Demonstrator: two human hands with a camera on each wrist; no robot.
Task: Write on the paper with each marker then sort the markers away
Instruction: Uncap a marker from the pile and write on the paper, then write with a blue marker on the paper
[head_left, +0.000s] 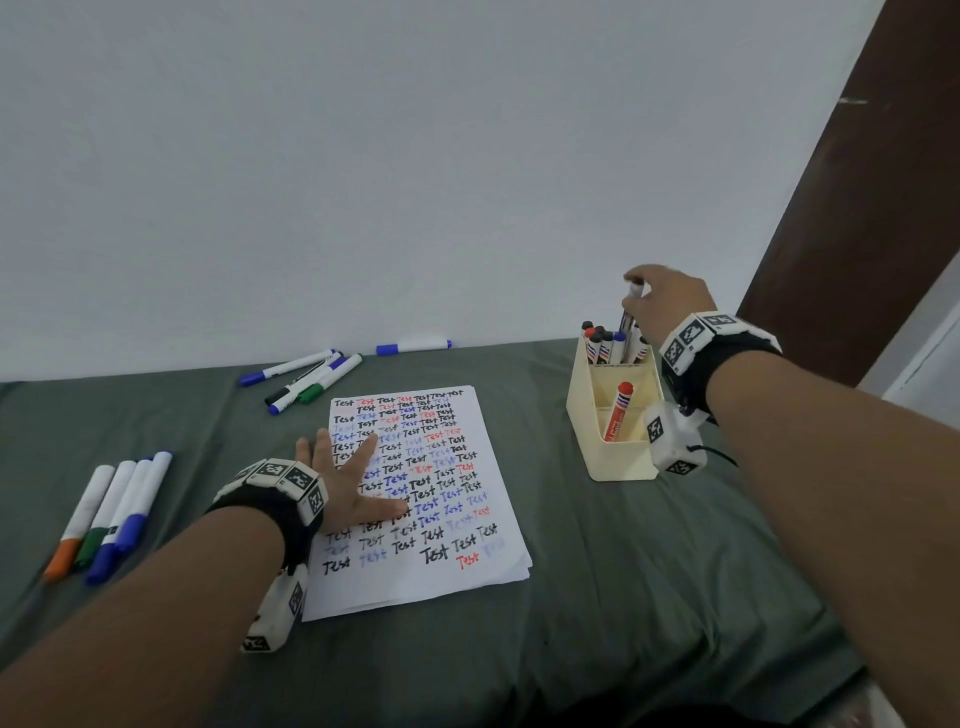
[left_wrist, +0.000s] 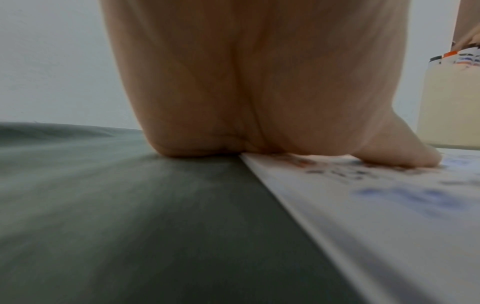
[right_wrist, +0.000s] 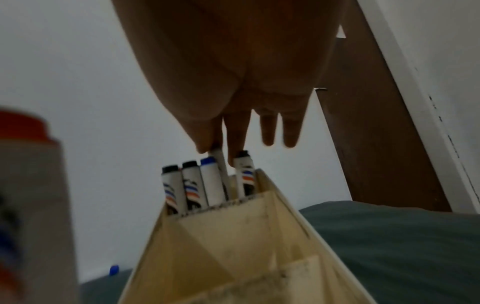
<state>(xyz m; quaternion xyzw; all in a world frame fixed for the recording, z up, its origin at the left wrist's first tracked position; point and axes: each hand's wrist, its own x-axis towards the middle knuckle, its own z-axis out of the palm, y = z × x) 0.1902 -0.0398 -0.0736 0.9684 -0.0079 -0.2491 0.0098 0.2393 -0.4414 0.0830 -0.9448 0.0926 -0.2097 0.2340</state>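
The right hand (head_left: 665, 304) pinches the top end of a slim white marker (right_wrist: 221, 164) between thumb and first fingers (right_wrist: 235, 139), the other two fingers hanging straight and free beside them; the marker stands nearly upright with its lower end inside the back compartment of the cream organizer (head_left: 610, 457). Packed around it in that same compartment are upright markers with black, blue and red caps (head_left: 605, 345) (how many is hard to count from any view). Nearer the wrist, in the organizer's front compartment, a single red-capped marker (head_left: 619, 410) leans on its own. The left hand (head_left: 348, 478) lies flat with fingers spread and straight, palm pressing the sheet of paper (head_left: 441, 566) near its left edge, gripping nothing; the heel of the hand sits right at that edge, partly on the green cloth (head_left: 649, 597). The paper carries rows of the word "Test" in black, blue and red. Beyond the left fingertips, a loose cluster of capped markers (head_left: 306, 382) lies on the cloth, and one blue-capped marker (head_left: 413, 346) lies alone against the wall. Out to the left of the left wrist, four more markers (head_left: 111, 519) lie side by side, caps orange, green and blue.
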